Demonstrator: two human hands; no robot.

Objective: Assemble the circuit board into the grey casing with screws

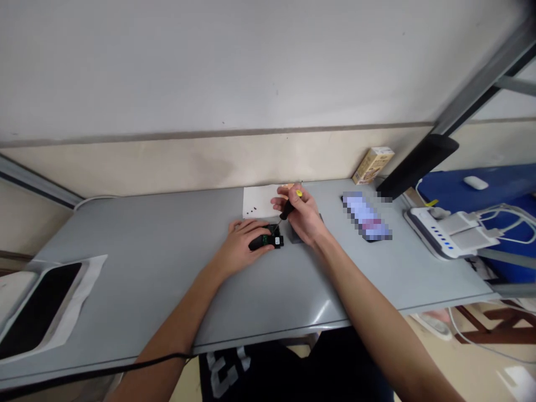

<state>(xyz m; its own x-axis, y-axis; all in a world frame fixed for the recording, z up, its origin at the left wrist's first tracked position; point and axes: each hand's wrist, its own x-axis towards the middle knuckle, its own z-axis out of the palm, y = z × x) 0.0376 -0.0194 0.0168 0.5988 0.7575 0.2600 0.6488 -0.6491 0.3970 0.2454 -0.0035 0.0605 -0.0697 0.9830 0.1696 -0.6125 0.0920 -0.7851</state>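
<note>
A small black device [278, 241] with a green circuit part and a white label lies on the grey table. My left hand [245, 243] is wrapped round its left side and holds it down. In my right hand [302, 212] is a black screwdriver [286, 210] with a yellow cap, tilted, its tip down at the device's upper part. White paper [259, 200] lies just behind the device, with several tiny dark pieces at its lower left corner. A dark flat box [295, 234] is partly hidden under my right hand.
To the right are a phone [366, 216], a small carton [372, 164], a black cylinder [419, 164] and a white power strip [439, 237] with chargers. A dark tablet-like device [42, 307] lies at the left of the table [146, 245]. A black cable [154, 362] crosses the front edge.
</note>
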